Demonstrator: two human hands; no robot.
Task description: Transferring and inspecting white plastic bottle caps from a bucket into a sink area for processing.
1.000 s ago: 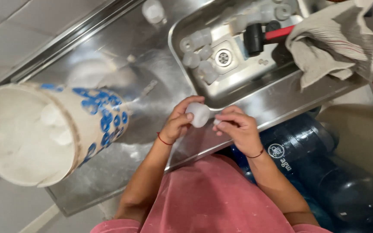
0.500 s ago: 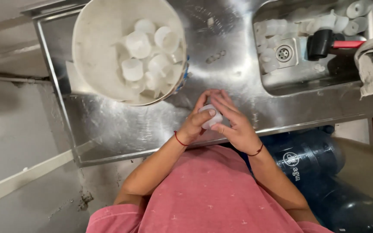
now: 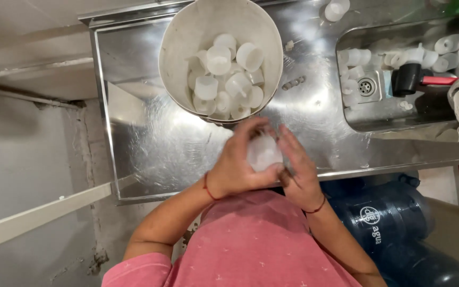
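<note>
Left hand (image 3: 236, 167): fingers curled around a white cap (image 3: 264, 153)
Right hand (image 3: 298, 170): fingers pressed flat on the cap
Bucket (image 3: 179, 64): just beyond, holding caps

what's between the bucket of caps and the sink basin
In the head view, mostly bare steel counter lies between the bucket and sink, with a few small bits.

Person seen from above: pink short-sleeved shirt (image 3: 256, 244) with a faint scattered pattern of small pale marks. Both forearms bare. Left hand (image 3: 237, 165): thin red cord bracelet (image 3: 207, 187) at the wrist. Right hand (image 3: 299, 167): thin dark red bracelet (image 3: 317, 206).
</note>
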